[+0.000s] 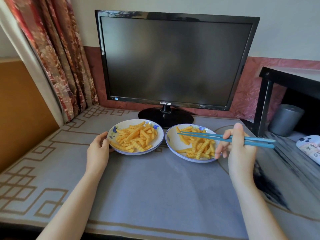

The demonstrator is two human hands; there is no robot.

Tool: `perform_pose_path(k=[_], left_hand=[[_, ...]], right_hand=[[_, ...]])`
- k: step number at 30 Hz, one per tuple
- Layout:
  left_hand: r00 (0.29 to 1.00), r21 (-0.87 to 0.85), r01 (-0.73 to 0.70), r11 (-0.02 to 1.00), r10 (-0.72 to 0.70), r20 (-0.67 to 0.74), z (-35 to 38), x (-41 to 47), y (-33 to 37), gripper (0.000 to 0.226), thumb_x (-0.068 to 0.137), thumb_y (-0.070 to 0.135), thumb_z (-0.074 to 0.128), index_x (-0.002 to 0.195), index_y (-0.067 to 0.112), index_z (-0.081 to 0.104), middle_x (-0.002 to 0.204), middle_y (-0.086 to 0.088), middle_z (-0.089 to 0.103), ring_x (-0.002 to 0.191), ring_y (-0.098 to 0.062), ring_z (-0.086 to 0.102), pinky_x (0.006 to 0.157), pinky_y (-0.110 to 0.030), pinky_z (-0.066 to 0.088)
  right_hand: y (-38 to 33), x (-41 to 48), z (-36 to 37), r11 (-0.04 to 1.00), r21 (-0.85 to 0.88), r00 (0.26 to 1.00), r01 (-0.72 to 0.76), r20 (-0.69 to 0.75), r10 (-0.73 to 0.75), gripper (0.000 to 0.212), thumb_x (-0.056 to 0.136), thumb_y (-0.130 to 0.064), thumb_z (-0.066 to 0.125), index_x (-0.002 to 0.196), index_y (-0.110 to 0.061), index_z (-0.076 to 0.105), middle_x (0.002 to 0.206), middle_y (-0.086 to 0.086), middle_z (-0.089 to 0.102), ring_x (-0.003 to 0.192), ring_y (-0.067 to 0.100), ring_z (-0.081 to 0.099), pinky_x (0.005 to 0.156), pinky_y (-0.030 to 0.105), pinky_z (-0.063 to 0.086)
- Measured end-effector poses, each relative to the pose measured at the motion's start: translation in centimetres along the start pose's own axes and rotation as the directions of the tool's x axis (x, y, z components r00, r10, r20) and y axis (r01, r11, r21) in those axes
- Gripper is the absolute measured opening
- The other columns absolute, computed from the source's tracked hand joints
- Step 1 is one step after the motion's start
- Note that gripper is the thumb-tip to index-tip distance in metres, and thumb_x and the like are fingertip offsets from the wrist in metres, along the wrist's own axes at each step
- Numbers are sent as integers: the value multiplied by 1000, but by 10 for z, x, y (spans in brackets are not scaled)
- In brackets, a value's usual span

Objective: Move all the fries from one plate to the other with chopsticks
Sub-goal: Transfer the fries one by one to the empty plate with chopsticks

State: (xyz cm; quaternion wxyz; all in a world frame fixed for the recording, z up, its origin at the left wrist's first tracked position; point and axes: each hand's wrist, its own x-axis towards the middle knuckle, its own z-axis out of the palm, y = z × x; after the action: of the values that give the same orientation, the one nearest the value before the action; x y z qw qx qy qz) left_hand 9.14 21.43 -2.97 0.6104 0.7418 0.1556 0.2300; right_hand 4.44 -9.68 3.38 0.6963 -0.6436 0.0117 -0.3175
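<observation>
Two white plates with blue flower prints stand side by side on the grey table cover. The left plate (121, 124) holds a heap of crinkle-cut fries (136, 137). The right plate (172, 141) holds a smaller pile of fries (199, 146), mostly toward its right half. My left hand (97, 148) grips the left plate's near-left rim. My right hand (238, 146) holds a pair of blue chopsticks (206, 135) that point left over the right plate. Their tips hover above the fries near that plate's far left, with nothing pinched between them.
A black Samsung monitor (173, 61) stands right behind the plates, its base (165, 117) nearly touching them. A black shelf (292, 82) with a grey cylinder (285, 119) stands at the right. A white game controller (310, 146) lies beside it. A floral curtain (57, 54) hangs at the left.
</observation>
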Motion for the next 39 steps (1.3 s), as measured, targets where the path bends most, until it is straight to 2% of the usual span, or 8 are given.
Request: perform_pose_path(k=[9, 19, 24, 28, 33, 39], left_hand=[[1000, 30, -7, 1000, 8, -9, 0, 0, -1, 38, 99, 8, 38, 132, 8, 54, 118, -6, 62, 82, -14, 63, 77, -24, 45], [1000, 5, -10, 1000, 10, 5, 0, 5, -7, 37, 99, 9, 38, 132, 9, 54, 113, -6, 63, 88, -20, 66, 85, -32, 51], [1000, 3, -12, 1000, 12, 7, 0, 6, -8, 38, 97, 7, 38, 132, 8, 54, 114, -6, 63, 82, -15, 66, 90, -37, 52], [1000, 2, -9, 1000, 9, 7, 0, 6, -8, 38, 98, 8, 37, 132, 9, 54, 113, -5, 63, 80, -12, 66, 92, -39, 52], [1000, -4, -15, 1000, 15, 5, 1, 6, -8, 38, 98, 7, 37, 132, 8, 53, 112, -4, 62, 79, -7, 64, 91, -38, 52], [1000, 7, -13, 1000, 13, 4, 1, 8, -10, 38, 98, 8, 37, 132, 9, 53, 114, -6, 63, 81, -14, 65, 90, -38, 52]], right_hand=[[8, -2, 3, 995, -99, 985, 0, 173, 17, 40, 103, -28, 40, 71, -6, 52, 40, 11, 49, 32, 24, 44, 35, 16, 32], [7, 6, -16, 996, -88, 994, -2, 110, 11, 43, 104, -27, 38, 68, -7, 50, 37, 11, 48, 28, 21, 41, 33, 15, 29], [10, 5, -12, 991, -132, 991, 25, 132, -8, 42, 103, -29, 39, 68, -10, 52, 39, 12, 48, 31, 24, 43, 35, 14, 30], [8, 2, -10, 991, -124, 990, 55, 133, -38, 41, 104, -28, 39, 68, -11, 52, 42, 15, 49, 33, 27, 43, 35, 16, 31], [12, 4, -8, 992, -120, 989, 40, 149, -21, 41, 104, -25, 39, 69, -8, 52, 40, 12, 47, 30, 22, 42, 34, 14, 29], [15, 6, -7, 992, -124, 988, 32, 151, -13, 40, 104, -27, 39, 70, -8, 52, 40, 13, 48, 31, 25, 42, 35, 15, 30]])
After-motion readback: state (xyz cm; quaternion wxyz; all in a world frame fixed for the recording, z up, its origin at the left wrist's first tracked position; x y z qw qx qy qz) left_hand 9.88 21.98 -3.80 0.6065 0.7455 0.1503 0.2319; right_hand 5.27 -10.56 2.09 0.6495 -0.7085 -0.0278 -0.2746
